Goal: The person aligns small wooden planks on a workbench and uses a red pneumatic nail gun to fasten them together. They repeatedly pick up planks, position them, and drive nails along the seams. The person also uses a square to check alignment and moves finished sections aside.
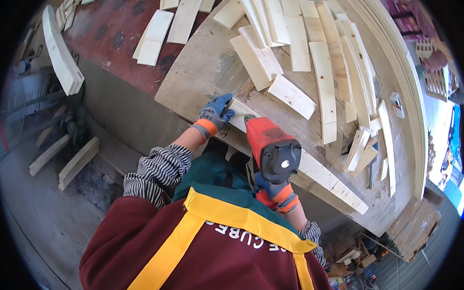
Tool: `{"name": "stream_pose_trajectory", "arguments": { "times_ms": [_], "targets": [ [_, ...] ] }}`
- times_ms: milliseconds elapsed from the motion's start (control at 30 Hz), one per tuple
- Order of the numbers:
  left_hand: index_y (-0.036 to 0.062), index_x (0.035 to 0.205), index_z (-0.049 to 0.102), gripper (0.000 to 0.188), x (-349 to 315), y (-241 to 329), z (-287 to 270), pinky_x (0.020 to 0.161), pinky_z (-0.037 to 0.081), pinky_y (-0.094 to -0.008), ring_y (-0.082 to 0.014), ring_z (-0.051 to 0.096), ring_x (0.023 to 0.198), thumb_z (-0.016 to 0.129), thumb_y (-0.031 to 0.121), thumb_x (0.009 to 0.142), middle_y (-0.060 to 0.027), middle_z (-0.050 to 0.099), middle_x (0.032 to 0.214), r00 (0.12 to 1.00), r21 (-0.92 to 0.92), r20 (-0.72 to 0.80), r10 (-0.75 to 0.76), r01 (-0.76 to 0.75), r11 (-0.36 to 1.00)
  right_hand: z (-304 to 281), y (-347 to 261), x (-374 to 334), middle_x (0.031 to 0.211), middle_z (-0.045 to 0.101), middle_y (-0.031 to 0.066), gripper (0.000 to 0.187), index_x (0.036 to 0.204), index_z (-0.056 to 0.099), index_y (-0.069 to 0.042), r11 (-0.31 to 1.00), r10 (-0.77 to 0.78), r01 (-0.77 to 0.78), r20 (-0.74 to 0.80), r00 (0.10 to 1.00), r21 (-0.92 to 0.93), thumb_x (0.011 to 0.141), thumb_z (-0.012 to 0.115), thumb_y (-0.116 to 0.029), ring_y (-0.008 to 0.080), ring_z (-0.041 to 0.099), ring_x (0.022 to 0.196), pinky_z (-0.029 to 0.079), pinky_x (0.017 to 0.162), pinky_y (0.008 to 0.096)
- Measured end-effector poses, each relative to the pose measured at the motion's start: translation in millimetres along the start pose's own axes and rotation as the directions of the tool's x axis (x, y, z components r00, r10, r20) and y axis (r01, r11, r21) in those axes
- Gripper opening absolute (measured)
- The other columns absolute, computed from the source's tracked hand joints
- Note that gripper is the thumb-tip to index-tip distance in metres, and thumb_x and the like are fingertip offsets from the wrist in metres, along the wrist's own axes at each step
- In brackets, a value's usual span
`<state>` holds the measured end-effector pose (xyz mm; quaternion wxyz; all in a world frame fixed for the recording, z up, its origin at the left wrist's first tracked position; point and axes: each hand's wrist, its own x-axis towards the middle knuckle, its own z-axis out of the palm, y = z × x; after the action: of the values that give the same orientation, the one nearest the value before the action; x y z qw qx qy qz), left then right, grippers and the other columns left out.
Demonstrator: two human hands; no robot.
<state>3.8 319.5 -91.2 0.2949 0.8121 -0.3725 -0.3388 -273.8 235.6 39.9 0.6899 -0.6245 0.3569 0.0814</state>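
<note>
Left hand (216, 114) clasping plank (239, 118), right hand (277, 190) seemingly gripping nailer (271, 146), open tabletop (181, 88) near edge

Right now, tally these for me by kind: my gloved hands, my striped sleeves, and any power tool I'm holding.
Gloved hands: 2, left hand and right hand
Striped sleeves: 2, left sleeve and right sleeve
Red power tool, in the right hand: 1
Total: 5

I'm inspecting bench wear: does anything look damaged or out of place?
The tan plywood tabletop looks worn, with grey scuffed patches toward its left corner; the dark-red tabletop beside it has dark blotches. Pale wooden strips lie at uneven angles, some overlapping.
</note>
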Motion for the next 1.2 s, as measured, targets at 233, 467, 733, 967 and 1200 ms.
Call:
{"name": "stream_pose_trajectory", "arguments": {
  "times_ms": [233, 467, 733, 967, 1200],
  "targets": [
    [0.0046, 0.141, 0.043, 0.070, 19, 1, -14, 0.097, 0.049, -0.0386, -0.0284, 0.063, 0.110, 0.075, 0.031, 0.084, -0.0164, 0.062, 0.124, 0.979, -0.005, 0.181, -0.099, 0.102, 0.995, 0, -12, -8, 0.110, 0.069, 0.0093, 0.030, 0.112, 0.068, -0.011, 0.896, -0.336, 0.278, -0.118, 0.934, -0.346, 0.084, 0.069, -0.021, 0.0292, 0.063, 0.102, 0.051, 0.090, 0.0381],
    [0.0033, 0.143, 0.042, 0.072, 45, -29, -20, 0.107, 0.041, -0.0419, -0.0340, 0.054, 0.124, 0.070, 0.036, 0.086, -0.0189, 0.056, 0.134, 0.996, 0.175, -0.011, 0.091, -0.087, 0.981, -13, 3, -88, 0.096, 0.073, 0.0132, 0.019, 0.097, 0.071, -0.009, 0.959, -0.234, 0.153, -0.363, 0.902, -0.238, 0.079, 0.069, -0.015, 0.0334, 0.069, 0.089, 0.055, 0.078, 0.0366],
    [0.0165, 0.144, 0.043, 0.065, 100, 58, -33, 0.106, 0.041, -0.0458, -0.0322, 0.048, 0.128, 0.065, 0.041, 0.087, -0.0118, 0.051, 0.141, 0.955, 0.624, 0.140, 0.263, -0.291, 0.725, 15, 98, -227, 0.076, 0.067, 0.0076, 0.026, 0.098, 0.067, -0.004, 0.844, 0.522, -0.262, -0.604, 0.602, 0.469, 0.072, 0.067, -0.003, 0.0178, 0.064, 0.061, 0.052, 0.056, 0.0334],
    [0.0180, 0.144, 0.041, 0.067, 121, 124, -1, 0.107, 0.038, -0.0479, -0.0305, 0.046, 0.130, 0.063, 0.044, 0.086, -0.0099, 0.047, 0.143, 0.946, 0.680, 0.227, 0.232, -0.325, 0.657, 107, 296, -296, 0.084, 0.068, 0.0103, 0.046, 0.109, 0.066, -0.003, 0.664, 0.739, -0.505, -0.589, 0.328, 0.552, 0.068, 0.076, -0.020, 0.0238, 0.066, 0.076, 0.053, 0.069, 0.0384],
    [0.0188, 0.146, 0.039, 0.066, 169, 185, 52, 0.109, 0.036, -0.0462, -0.0273, 0.040, 0.136, 0.062, 0.037, 0.087, -0.0049, 0.044, 0.146, 0.778, 0.684, 0.451, 0.437, -0.616, 0.391, 98, 246, -315, 0.085, 0.068, 0.0105, 0.047, 0.110, 0.066, -0.003, 0.551, 0.821, -0.551, -0.525, 0.223, 0.628, 0.068, 0.076, -0.021, 0.0241, 0.067, 0.076, 0.053, 0.069, 0.0385]
  ]
}}
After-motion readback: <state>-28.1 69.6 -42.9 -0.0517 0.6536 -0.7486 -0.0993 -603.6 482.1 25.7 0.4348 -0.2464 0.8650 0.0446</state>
